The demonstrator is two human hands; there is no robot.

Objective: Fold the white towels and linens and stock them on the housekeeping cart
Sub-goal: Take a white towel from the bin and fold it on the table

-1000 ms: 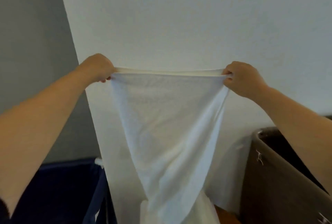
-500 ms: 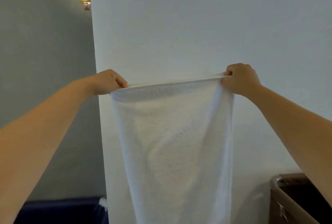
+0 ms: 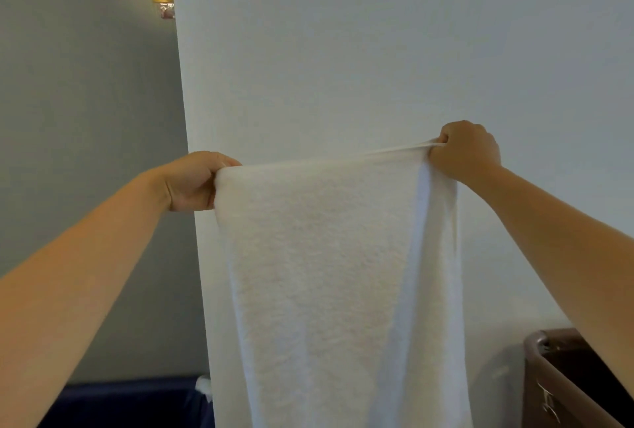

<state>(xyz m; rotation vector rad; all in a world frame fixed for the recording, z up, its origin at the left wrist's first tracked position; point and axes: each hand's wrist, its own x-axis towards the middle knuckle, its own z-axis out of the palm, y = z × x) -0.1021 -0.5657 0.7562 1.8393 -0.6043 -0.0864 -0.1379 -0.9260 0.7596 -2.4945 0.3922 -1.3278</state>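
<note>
A white towel [image 3: 329, 283] hangs straight down in front of me, held up by its top edge against a pale wall. My left hand [image 3: 194, 180] grips the towel's upper left corner. My right hand [image 3: 465, 149] pinches the upper right corner, a little higher than the left, so the top edge slants up to the right. The towel's lower end runs out of the bottom of the view.
A brown bin [image 3: 562, 383] with a rounded rim stands at the lower right. A dark blue fabric bag [image 3: 130, 403] sits at the lower left. A wall corner [image 3: 185, 118] runs down behind the towel, with a lit wall lamp [image 3: 166, 7] up on the grey wall.
Both hands have lifted the towel higher and pulled its top edge taut. The view has tilted up, so the bin and the blue bag sit lower. The towel now hangs flatter.
</note>
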